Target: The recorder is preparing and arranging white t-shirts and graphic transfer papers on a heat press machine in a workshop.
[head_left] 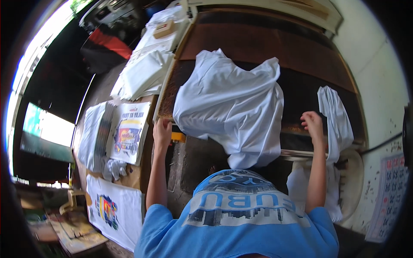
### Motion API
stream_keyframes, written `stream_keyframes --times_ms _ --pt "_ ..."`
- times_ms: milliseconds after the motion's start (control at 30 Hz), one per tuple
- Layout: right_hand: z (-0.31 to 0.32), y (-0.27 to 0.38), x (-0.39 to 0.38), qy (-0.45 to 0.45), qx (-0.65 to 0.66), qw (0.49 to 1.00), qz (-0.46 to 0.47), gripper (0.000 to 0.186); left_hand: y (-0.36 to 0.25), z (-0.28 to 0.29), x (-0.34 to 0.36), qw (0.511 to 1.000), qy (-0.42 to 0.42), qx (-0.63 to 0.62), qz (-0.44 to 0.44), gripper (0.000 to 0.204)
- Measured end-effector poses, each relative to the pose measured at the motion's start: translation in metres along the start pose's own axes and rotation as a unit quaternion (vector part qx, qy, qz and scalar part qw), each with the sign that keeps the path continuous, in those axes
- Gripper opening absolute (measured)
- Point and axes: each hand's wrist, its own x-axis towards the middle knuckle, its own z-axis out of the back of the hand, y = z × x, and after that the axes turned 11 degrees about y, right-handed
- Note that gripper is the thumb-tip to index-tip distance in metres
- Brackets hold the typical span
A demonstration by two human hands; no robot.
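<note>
A rumpled white shirt [232, 103] lies across the dark brown flat bed [301, 90] in front of me, its near end hanging over the front edge. My left hand [162, 132] is at the bed's front left corner, just left of the shirt, fingers drawn together; whatever they may hold is hidden. My right hand [312, 123] is raised near the front edge, between the shirt and a folded white cloth [335, 120] draped over the right side. Its fingers are bent but apart, with nothing in them.
On the left are a stack of folded white shirts [94, 135], a printed white shirt [129, 133], white gloves [115, 168] and another printed shirt [112, 206]. Farther back lie white cloths [144, 73] and a small box [164, 29]. A calendar [385, 198] hangs on the right wall.
</note>
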Motion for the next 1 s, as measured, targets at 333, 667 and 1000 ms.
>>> stream_keyframes --times_ms 333,667,1000 --pt "-0.090 -0.019 -0.063 0.123 -0.320 0.937 -0.063 0.045 0.029 -0.049 0.007 0.995 0.074 0.062 0.027 0.029" --pt "-0.056 0.050 -0.074 0.043 0.223 0.974 -0.006 0.013 0.005 0.018 0.037 0.803 0.319 -0.503 0.028 0.027" --pt "0.035 0.169 -0.032 -0.051 0.287 0.937 0.191 0.033 -0.099 0.175 0.106 0.767 0.223 -0.548 -0.247 0.063"
